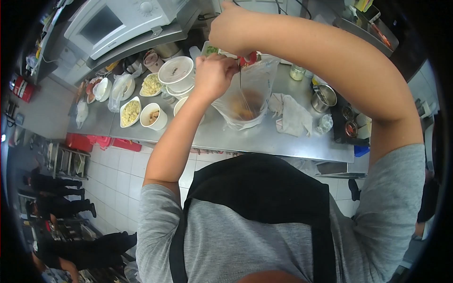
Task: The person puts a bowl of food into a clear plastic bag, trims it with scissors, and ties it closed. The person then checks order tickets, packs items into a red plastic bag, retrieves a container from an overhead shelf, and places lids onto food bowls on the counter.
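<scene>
My left hand (pixel 214 75) is closed, its fingertips pinched at the upper edge of a clear plastic bag (pixel 264 78). Inside the bag, which stands on the steel counter, is something brownish-orange (pixel 243 106). My right hand (pixel 233 28) is curled above and beyond the left one; whatever it grips is hidden from view. A small red object (pixel 248 59) shows beside my left fingertips, too partly covered to name. From there a thin line runs down along the bag; I cannot tell if it is a handle or a crease.
Left on the counter (pixel 212 137) are stacked lidded tubs (pixel 177 73), a cup of food pieces (pixel 154 116) and white dishes of yellowish food (pixel 130 112). A cloth (pixel 290 113), jar (pixel 297 72) and metal pot (pixel 324 98) stand right. A microwave (pixel 118 23) sits above; people (pixel 85 250) are at lower left.
</scene>
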### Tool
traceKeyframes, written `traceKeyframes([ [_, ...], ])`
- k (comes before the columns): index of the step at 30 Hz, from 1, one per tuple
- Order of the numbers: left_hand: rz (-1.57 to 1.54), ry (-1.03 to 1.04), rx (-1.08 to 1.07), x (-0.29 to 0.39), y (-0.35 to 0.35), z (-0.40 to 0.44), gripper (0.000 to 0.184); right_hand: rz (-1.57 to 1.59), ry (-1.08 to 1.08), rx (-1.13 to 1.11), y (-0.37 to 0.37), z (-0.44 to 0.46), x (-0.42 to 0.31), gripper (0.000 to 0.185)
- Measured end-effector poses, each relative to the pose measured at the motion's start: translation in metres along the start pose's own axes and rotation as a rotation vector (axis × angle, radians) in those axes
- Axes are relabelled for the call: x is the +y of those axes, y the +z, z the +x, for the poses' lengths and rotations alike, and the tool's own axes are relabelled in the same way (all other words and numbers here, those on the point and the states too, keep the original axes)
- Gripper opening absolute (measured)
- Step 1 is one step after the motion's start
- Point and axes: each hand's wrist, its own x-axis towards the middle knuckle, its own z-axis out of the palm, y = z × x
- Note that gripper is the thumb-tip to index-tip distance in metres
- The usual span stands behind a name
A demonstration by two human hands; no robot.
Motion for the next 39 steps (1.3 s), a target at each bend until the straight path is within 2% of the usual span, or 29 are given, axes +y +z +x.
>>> traceKeyframes([
  [4,-0.009,0.048,0.082,0.003,0.001,-0.004,0.006,-0.019,0.06,0.032,0.015,0.002,-0.007,0.04],
  [7,-0.004,0.082,0.126,0.003,0.003,-0.009,0.006,0.072,0.03,0.061,0.025,0.007,-0.007,0.036],
  [10,-0.004,0.113,0.152,0.002,0.005,-0.009,0.006,0.067,0.005,-0.041,0.023,0.001,-0.006,0.033],
  [13,0.015,0.15,0.177,0.002,0.006,-0.012,0.005,0.202,-0.047,-0.014,0.062,0.032,-0.013,0.032],
  [15,0.028,0.154,0.195,-0.003,0.008,-0.016,0.005,0.261,-0.006,0.035,0.08,0.041,-0.012,0.03],
  [19,0.166,0.089,0.055,-0.013,0.0,-0.012,0.008,0.182,0.121,0.066,0.058,-0.034,0.017,0.028],
  [21,0.128,-0.025,-0.117,-0.013,-0.005,-0.009,0.015,0.402,0.254,0.255,0.079,-0.078,0.055,0.017],
  [22,-0.025,-0.044,-0.089,-0.01,-0.009,-0.01,0.022,0.267,0.372,0.028,0.042,-0.142,0.057,0.025],
  [23,-0.174,-0.065,-0.068,-0.006,-0.014,-0.011,0.03,0.259,0.412,0.209,0.057,-0.18,0.063,0.02],
  [25,-0.296,-0.05,0.04,0.014,-0.035,-0.011,0.044,0.377,0.555,0.282,0.08,-0.254,0.071,0.014],
  [26,-0.327,-0.049,0.078,0.011,-0.044,-0.015,0.045,0.382,0.625,0.12,0.083,-0.283,0.077,0.012],
  [27,-0.357,-0.051,0.112,0.006,-0.053,-0.021,0.045,0.403,0.784,0.161,0.116,-0.314,0.083,0.011],
  [28,-0.344,-0.045,0.16,0.005,-0.06,-0.027,0.042,0.429,0.942,0.102,0.128,-0.338,0.08,0.011],
  [30,-0.342,-0.108,0.258,0.001,-0.066,-0.038,0.037,0.419,1.181,-0.244,0.185,-0.372,0.086,0.012],
  [31,-0.352,-0.174,0.312,-0.002,-0.066,-0.042,0.034,0.613,1.197,-0.128,0.265,-0.399,0.097,0.01],
  [32,-0.428,-0.225,0.341,0.0,-0.065,-0.045,0.031,0.603,1.047,-0.373,0.279,-0.398,0.096,0.006],
  [34,-0.494,-0.286,0.378,0.015,-0.064,-0.041,0.027,0.492,1.056,-0.446,0.32,-0.383,0.085,0.015],
  [35,-0.395,-0.251,0.346,0.021,-0.065,-0.04,0.027,0.523,1.166,-0.366,0.346,-0.376,0.083,0.019],
  [36,-0.293,-0.216,0.318,0.027,-0.067,-0.039,0.027,0.532,1.136,-0.332,0.366,-0.371,0.085,0.02],
  [37,-0.187,-0.183,0.288,0.033,-0.069,-0.036,0.027,0.646,1.105,-0.498,0.353,-0.362,0.089,0.026],
  [39,-0.133,-0.149,0.281,0.05,-0.074,-0.032,0.027,0.689,1.122,-0.421,0.393,-0.347,0.097,0.026],
])
